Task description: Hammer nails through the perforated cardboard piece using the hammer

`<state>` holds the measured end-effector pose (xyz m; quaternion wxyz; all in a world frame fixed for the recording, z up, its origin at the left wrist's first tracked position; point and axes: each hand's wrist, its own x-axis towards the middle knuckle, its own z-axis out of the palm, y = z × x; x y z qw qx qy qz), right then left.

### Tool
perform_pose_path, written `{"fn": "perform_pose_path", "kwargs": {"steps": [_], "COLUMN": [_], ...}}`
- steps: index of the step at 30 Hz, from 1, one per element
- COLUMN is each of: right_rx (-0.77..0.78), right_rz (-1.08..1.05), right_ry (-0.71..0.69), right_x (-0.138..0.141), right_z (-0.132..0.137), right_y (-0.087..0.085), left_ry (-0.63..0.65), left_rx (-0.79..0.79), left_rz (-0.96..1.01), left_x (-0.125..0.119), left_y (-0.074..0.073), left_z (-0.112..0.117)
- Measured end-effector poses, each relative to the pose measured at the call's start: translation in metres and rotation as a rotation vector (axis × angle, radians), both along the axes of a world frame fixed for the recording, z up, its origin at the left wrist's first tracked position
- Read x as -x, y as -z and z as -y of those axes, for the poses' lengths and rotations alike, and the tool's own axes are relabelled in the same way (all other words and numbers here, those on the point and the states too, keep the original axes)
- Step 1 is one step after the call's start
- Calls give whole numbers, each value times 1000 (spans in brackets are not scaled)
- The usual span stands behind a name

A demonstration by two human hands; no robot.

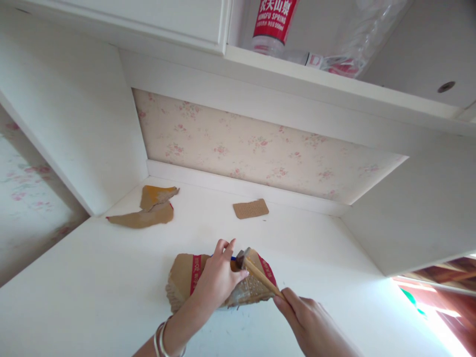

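Observation:
My right hand [303, 315] is wrapped round the wooden handle of a hammer [263, 278]. The hammer's metal head lies over the cardboard, right beside my left fingertips. My left hand [217, 272] is bent with thumb and fingers curled around something mostly hidden; a bit of blue and some orange-brown show by the fingers. Beneath both is a torn piece of brown cardboard [182, 270] with red printed strips. Its right part is dotted with many small marks and looks covered by clear tape.
On the white tabletop [92, 282] lie torn cardboard scraps [143, 217] at the back left and a small rectangular cardboard piece [251, 208] at the back middle. Overhead, a shelf [334, 91] holds plastic bottles [273, 25]. White side panels [409, 198] flank the surface.

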<state>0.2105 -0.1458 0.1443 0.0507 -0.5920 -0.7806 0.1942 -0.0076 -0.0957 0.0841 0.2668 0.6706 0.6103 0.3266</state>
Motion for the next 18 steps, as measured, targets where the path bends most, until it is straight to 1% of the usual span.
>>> {"fn": "perform_pose_path", "kwargs": {"steps": [4, 6, 9, 11, 15, 18], "right_rx": [-38, -28, 14, 16, -33, -68], "right_rz": [-78, -102, -126, -172, -279, -286], "right_ry": [19, 42, 74, 102, 194, 300], "right_x": [-1, 0, 1, 0, -8, -22], "right_z": [4, 6, 8, 9, 9, 6], "right_y": [5, 5, 0, -6, -15, -10], "left_ry": [5, 3, 15, 37, 72, 121], "left_rx": [-35, -30, -19, -26, -52, -56], "left_rz": [-5, -14, -27, -44, -98, -101], "left_x": [1, 1, 2, 2, 2, 6], "left_y": [1, 1, 0, -2, -8, -19], "left_z": [0, 0, 2, 3, 3, 6]}}
